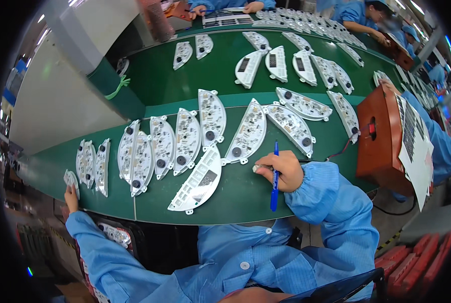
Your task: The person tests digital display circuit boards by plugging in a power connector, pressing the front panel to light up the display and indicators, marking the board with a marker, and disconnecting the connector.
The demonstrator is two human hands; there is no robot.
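- My right hand [282,170] is closed around a blue pen [275,177], its tip pointing away from me, resting on the green tabletop [245,194] so the stroke stays steady.
- The white board [197,181] nearest me lies face up just to the left of that hand, not touching it.
- A second board [247,134] sits just beyond the pen tip, within reach for marking.
- My left hand [71,194] reaches far left, fingers curled on a small board [70,178] at the tabletop's edge.
- More boards [162,146] lie fanned in a row between my hands, backs up, parts exposed.
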